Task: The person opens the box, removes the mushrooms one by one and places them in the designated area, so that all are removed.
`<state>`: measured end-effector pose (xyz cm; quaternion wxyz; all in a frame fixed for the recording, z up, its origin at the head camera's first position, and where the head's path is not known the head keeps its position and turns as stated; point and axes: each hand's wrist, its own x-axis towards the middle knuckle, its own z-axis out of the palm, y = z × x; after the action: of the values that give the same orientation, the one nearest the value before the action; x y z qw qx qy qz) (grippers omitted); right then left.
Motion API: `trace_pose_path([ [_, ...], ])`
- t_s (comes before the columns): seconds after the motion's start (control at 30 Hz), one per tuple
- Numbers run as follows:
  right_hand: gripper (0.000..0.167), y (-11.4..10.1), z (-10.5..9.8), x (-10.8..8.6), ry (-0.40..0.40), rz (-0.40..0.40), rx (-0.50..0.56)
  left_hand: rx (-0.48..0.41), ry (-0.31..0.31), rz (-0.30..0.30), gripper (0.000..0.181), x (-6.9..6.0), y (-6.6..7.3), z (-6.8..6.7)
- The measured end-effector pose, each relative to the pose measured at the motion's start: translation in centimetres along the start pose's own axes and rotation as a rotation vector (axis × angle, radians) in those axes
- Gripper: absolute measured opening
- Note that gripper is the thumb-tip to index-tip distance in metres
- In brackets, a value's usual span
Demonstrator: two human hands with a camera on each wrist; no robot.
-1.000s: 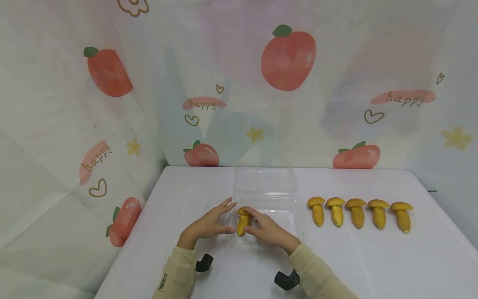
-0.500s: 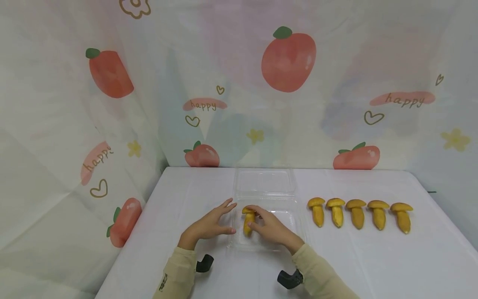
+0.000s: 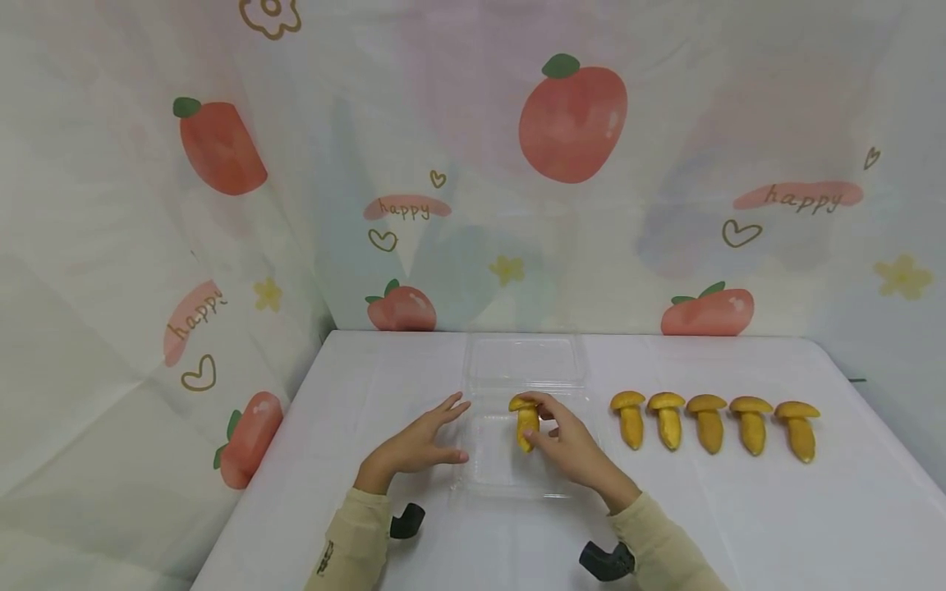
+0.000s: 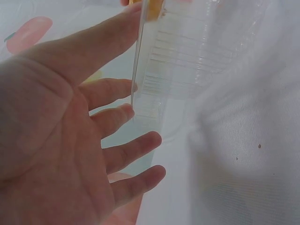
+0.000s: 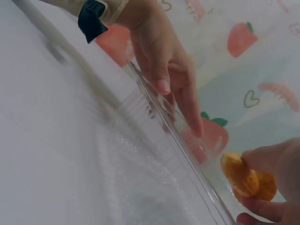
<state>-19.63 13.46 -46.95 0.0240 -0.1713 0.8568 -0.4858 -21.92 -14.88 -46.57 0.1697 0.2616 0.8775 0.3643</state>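
Note:
A yellow mushroom (image 3: 526, 427) with a broad cap is pinched between the thumb and fingers of my right hand (image 3: 580, 451). It hangs over the base of a clear plastic clamshell box (image 3: 484, 472), whose lid (image 3: 525, 361) lies folded back behind. In the right wrist view the mushroom (image 5: 240, 174) is above the box's rim, apart from it. My left hand (image 3: 414, 446) is at the box's left side, fingers spread and nearly straight. In the left wrist view, the thumb and some fingertips of that hand (image 4: 61, 126) touch or nearly touch the box's rim (image 4: 139, 61).
Right of the box, several yellow mushrooms (image 3: 705, 423) lie in a row, caps toward the back. The white table (image 3: 739, 525) ends at a patterned cloth backdrop (image 3: 473, 246). Dark wrist camera mounts (image 3: 608, 561) stick out beneath both sleeves.
My right hand has carried the mushroom from the box's left side toward the right, and slightly up. The left hand has stayed by the rim. The row of mushrooms is unchanged.

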Motion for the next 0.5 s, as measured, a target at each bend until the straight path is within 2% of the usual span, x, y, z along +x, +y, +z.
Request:
trace_pose_path([
  [0.27,0.051,0.3,-2.1,-1.6,0.063,-0.049,0.027,-0.003,-0.002,0.01,0.083,0.0,0.0,0.0],
  [0.5,0.052,0.0,-3.9,-2.6,0.084,-0.081,0.054,-0.004,0.003,0.009,0.084,0.0,0.1,0.0],
])
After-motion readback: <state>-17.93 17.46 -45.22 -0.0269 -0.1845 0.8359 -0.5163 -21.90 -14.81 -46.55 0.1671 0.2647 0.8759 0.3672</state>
